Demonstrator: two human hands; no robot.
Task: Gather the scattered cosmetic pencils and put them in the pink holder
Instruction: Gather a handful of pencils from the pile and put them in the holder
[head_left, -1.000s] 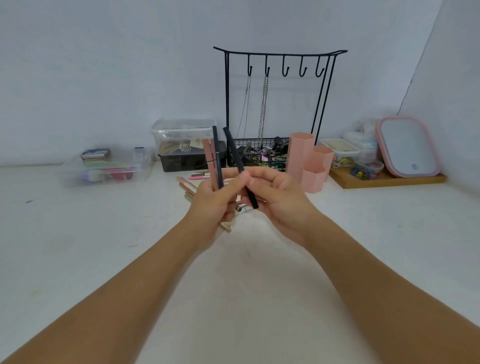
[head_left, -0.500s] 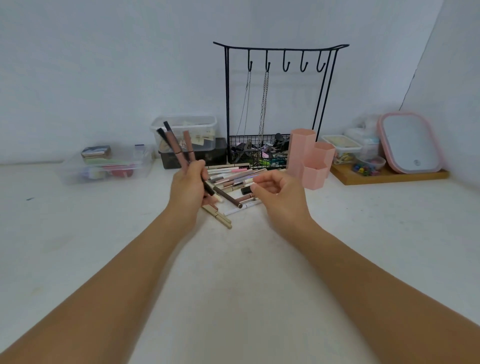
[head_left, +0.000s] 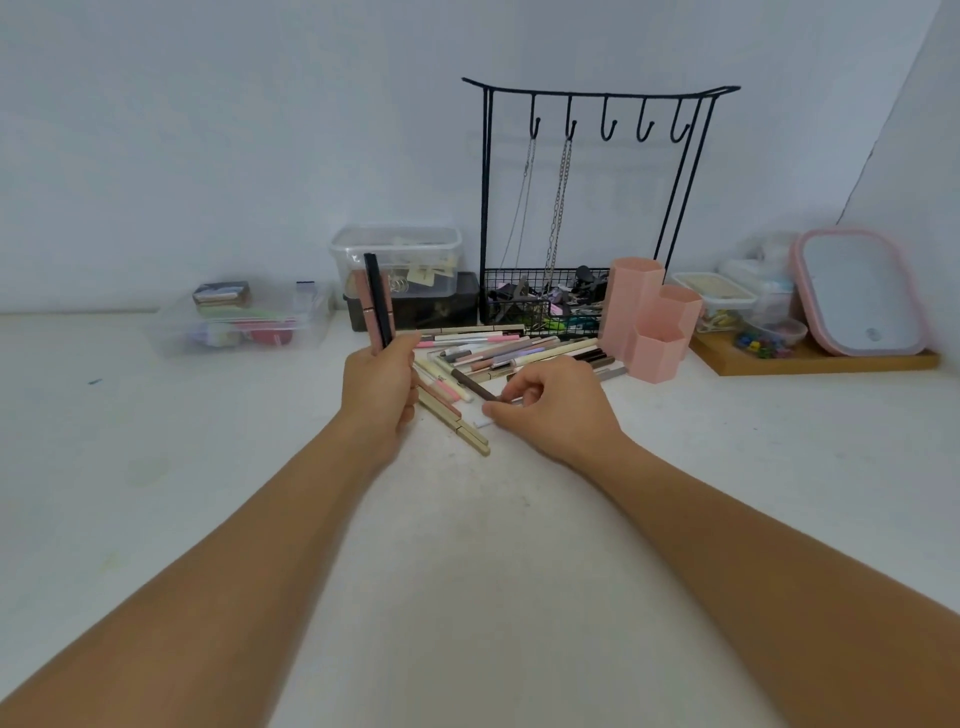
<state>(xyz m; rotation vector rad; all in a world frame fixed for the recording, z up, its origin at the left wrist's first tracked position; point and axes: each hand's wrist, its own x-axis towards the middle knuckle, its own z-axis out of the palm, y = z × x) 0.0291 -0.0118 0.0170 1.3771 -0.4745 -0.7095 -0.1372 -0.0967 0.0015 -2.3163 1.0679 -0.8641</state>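
We are early on: our left hand (head_left: 382, 376) grips two pencils (head_left: 375, 301) upright, our right hand (head_left: 550, 405) pinches a brown pencil (head_left: 472, 384) off the pile (head_left: 509, 351). The pink holder (head_left: 649, 322), at two o'clock, looks unfilled.

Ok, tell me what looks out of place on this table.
The cosmetic pencils lie in a loose, crisscrossed heap on the table beside the pink holder, not in it. The left hand grips a few upright; the right hand pinches one.

forearms (head_left: 779, 571) cropped (bottom edge), basket clutter (head_left: 545, 306) unclear
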